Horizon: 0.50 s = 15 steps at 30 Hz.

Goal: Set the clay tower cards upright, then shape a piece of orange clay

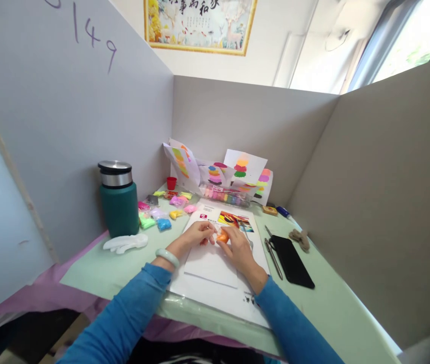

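- One lump of orange clay (222, 236) sits pinched between both hands, just above the middle of the white sheet (215, 263).
- The left hand (195, 235) comes in from 7 o'clock, fingers curled and closed on the lump's left side; one pale jade bangle (168, 257) rings that wrist.
- The right hand (239, 250) comes in from 5 o'clock, thumb and fingertips gripping the lump's right side.
- One teal flask (118, 205) with a steel lid stands at 9 o'clock of the hands, one white hand-shaped mould (126, 243) lying just in front of it.
- Small clay packets (163, 210) lie scattered at 11 o'clock (roughly ten; too small to count surely), with one red cup (171, 183) behind them.
- One clear box of clay sticks (227, 195) lies at 12 o'clock.
- At 3 o'clock: one black pouch (290, 261) and two slim metal tools (273, 255) beside it.
- All rests on the pale green table (332, 303).
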Motion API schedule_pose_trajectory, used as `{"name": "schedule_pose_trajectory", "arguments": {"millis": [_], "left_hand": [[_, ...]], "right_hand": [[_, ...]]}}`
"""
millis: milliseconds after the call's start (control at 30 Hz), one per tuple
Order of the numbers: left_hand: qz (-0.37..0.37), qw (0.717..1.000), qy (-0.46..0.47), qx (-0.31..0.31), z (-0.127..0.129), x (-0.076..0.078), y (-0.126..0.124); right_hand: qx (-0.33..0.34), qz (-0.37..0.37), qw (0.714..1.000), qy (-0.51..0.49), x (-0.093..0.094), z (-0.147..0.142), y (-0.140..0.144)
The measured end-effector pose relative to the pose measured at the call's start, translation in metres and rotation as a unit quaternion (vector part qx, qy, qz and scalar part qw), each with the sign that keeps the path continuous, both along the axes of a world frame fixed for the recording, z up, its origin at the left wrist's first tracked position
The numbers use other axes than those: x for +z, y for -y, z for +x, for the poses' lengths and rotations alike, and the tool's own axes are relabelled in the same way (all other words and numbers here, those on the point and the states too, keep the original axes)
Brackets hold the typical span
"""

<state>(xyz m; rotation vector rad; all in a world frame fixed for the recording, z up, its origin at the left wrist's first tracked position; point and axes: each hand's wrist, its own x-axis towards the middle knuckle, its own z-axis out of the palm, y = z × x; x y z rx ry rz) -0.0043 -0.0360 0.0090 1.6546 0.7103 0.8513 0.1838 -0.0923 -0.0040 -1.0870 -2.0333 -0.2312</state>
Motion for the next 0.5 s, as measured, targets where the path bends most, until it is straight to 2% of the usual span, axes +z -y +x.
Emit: {"name": "schedule_pose_trajectory", "arguments": {"millis": [67, 233, 367, 500], "left_hand": [[0.006, 1.000, -0.009, 0.006, 0.000, 0.000, -0.001], [-0.022, 0.994, -0.035, 0.106, 0.004, -0.001, -0.002], [-0.010, 0.997, -0.043, 0.063, 0.003, -0.003, -0.004], [-0.003, 0.994, -0.072, 0.082, 0.001, -0.010, -0.011]], "right_hand": [[-0.006, -0.011, 1.000, 0.006, 0.002, -0.002, 0.002], [-0.039, 0.000, 0.999, 0.035, 0.002, -0.012, 0.004], [-0.073, 0.037, 0.997, 0.000, 0.001, -0.005, -0.001], [-0.194, 0.081, 0.971, -0.110, 0.001, 0.024, -0.014]]}}
